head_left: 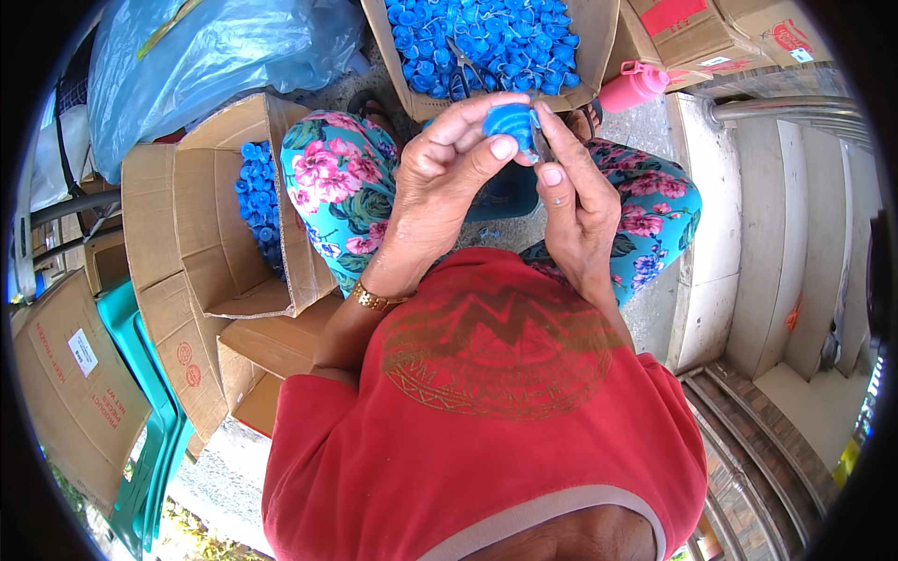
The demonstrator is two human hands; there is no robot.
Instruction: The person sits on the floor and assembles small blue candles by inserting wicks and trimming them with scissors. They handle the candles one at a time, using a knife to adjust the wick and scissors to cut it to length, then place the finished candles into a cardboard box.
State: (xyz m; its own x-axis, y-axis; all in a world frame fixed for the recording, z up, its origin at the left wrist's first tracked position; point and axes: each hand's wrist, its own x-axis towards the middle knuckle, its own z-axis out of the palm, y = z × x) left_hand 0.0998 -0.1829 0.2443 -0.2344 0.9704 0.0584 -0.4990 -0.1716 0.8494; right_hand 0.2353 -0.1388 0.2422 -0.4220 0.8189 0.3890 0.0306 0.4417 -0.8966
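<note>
In front of my knees, my left hand [447, 173] grips a rounded, shiny blue plastic piece [510, 129] between thumb and fingers. My right hand [578, 201] is closed at the piece's right side, pinching a thin greyish blade-like piece [537, 142] against it; its exact kind is hard to make out. Just beyond my hands, many small blue cup-shaped plastic pieces [524, 42] with pale thin strands fill a cardboard box [599, 47]. Dark-handled scissors [465, 67] lie on top of them.
Left of my knee, an open cardboard box [210, 201] holds more blue pieces [259, 201]. A pink bottle [634, 87] stands right of the far box. Blue plastic sheeting [224, 56], a green plastic chair [154, 402], stacked cartons [702, 37] and a metal rail [786, 107] surround me.
</note>
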